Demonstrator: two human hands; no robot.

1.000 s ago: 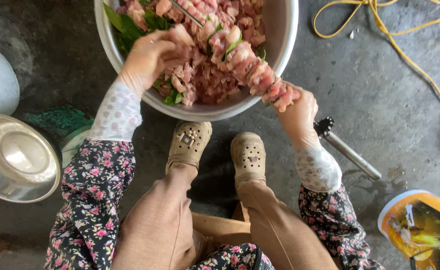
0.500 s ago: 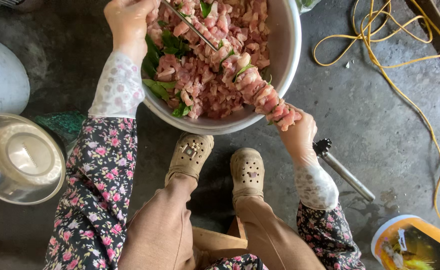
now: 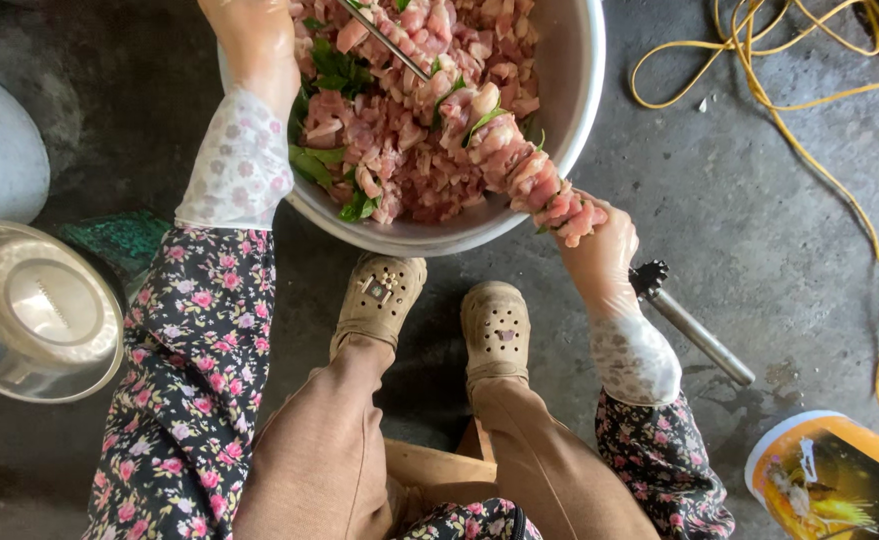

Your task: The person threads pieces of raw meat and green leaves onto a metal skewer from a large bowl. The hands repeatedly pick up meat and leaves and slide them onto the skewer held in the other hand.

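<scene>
Far left, an empty steel bowl (image 3: 34,310) sits on the concrete floor (image 3: 779,200), untouched. The left hand (image 3: 249,35) has lifted away from the skewer end and now reaches up along the left rim of the big meat bowl (image 3: 584,90), over the raw pork and green leaves (image 3: 334,70); its fingers run out of frame, so I cannot tell whether they are spread or pinching a piece. A bare metal skewer (image 3: 384,40) lies across the meat (image 3: 429,150). Centre, two beige clogs (image 3: 379,300) sit just below the bowl. The loaded skewer (image 3: 524,165) stays put, slanting over the rim, its near end gripped in the right hand (image 3: 599,250), fingers closed round it. So threading has paused. Right: a metal rod (image 3: 694,335), yellow cord (image 3: 809,100), an orange tub (image 3: 839,480).
</scene>
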